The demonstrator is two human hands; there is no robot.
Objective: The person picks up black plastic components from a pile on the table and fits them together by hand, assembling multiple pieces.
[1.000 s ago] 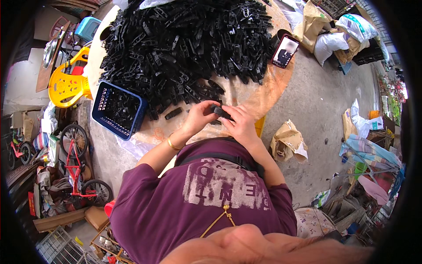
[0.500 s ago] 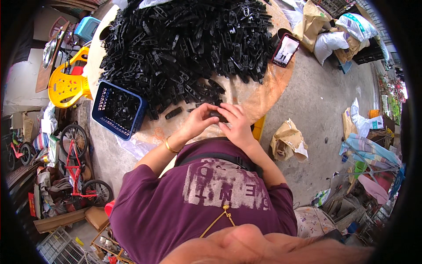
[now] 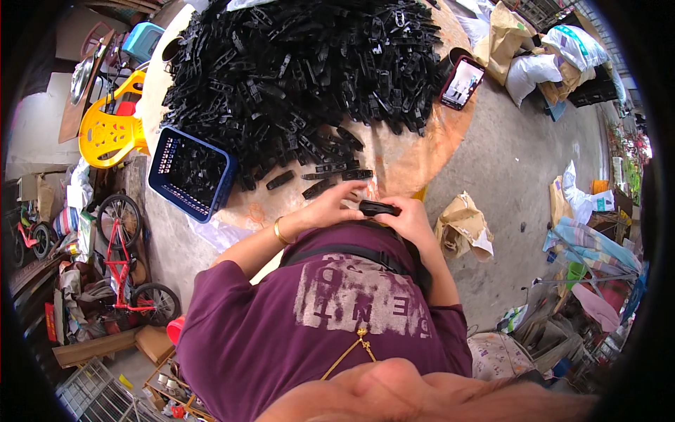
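Observation:
My right hand (image 3: 408, 219) pinches a long black plastic piece (image 3: 377, 208), clip-like in shape, just above my waist at the near table edge. My left hand (image 3: 332, 208) is beside the piece's left end, thumb and forefinger spread apart with a gap between them; whether the thumb touches the piece I cannot make out. Several similar loose black pieces (image 3: 319, 188) lie on the table just past my left hand. Beyond them rises a big heap of such black pieces (image 3: 302, 77).
Left of the heap, a blue plastic basket (image 3: 226, 184) holds more black pieces. The round table (image 3: 415, 158) has a brownish cover, with a phone (image 3: 462, 83) propped at its right edge. A crumpled paper bag (image 3: 464, 228) lies on the floor; a yellow chair (image 3: 109, 133) stands left.
My hands, together around a black piece before, have parted and come nearer my body. The piece now shows plainly in my right hand; the left fingers have spread.

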